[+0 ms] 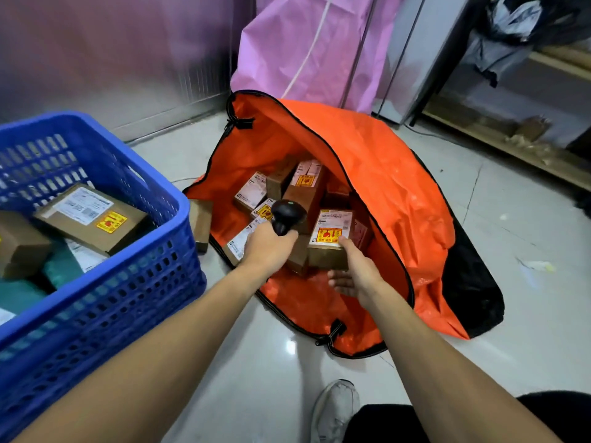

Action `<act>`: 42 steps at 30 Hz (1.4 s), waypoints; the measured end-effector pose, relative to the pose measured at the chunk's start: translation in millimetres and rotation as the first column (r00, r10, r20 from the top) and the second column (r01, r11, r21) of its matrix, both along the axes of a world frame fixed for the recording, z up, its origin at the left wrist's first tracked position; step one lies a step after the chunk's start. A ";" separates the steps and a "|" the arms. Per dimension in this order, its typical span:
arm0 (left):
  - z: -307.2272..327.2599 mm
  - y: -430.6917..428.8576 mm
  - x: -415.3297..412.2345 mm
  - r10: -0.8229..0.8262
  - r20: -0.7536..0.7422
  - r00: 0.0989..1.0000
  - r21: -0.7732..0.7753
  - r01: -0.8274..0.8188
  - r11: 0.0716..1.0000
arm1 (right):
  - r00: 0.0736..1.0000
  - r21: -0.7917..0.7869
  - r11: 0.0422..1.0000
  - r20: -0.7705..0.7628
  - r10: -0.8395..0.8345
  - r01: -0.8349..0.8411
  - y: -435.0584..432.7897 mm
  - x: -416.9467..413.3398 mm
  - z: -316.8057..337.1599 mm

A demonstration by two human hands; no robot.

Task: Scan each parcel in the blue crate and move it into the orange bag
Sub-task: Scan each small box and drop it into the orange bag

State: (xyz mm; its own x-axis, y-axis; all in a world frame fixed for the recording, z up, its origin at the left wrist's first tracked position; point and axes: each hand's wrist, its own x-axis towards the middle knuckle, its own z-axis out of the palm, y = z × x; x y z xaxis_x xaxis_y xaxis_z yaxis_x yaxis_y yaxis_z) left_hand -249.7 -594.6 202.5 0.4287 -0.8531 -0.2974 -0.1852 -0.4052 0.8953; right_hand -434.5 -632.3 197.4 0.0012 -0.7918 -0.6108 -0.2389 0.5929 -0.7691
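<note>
I have the crate (179,206) on the floor (511,225) at left, parcels (92,215) in it; the bag (383,187) lies right, holding stacked boxes (303,193); one loose box (200,223) between them.

Scanner (285,215) in left hand (267,251), parcel (331,241) in right hand (355,276), over open orange bag (383,174)

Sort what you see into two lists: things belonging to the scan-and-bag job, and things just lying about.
Job: blue crate, crate parcels, orange bag, scanner in left hand, labelled parcel in right hand.
Lying about: pink sheet, paper scrap, wooden boards.
</note>
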 end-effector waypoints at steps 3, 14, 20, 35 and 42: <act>-5.6 -18.1 2.2 -0.031 0.057 0.998 -0.003 0.031 1.000 | 0.998 0.003 0.999 -0.051 -0.045 0.045 -27.4 8.6 -19.7; -34.7 -20.2 16.6 -0.089 0.276 0.957 -0.050 0.107 0.993 | 0.976 -0.034 0.993 -0.181 -0.118 0.113 -80.1 21.8 -38.7; -3.1 -6.6 43.0 -0.090 0.318 0.944 -0.099 0.128 0.987 | 0.979 -0.046 0.995 -0.189 0.082 -0.092 -59.1 57.1 -15.8; 172.8 143.9 164.9 0.026 0.327 0.945 -0.251 0.060 0.966 | 0.706 -0.320 0.656 -0.514 0.487 -0.684 38.4 183.7 130.1; 198.5 258.5 232.4 0.303 0.032 0.952 -0.333 -0.276 0.902 | 0.587 -0.338 0.481 -0.509 0.630 -0.809 87.3 256.9 145.9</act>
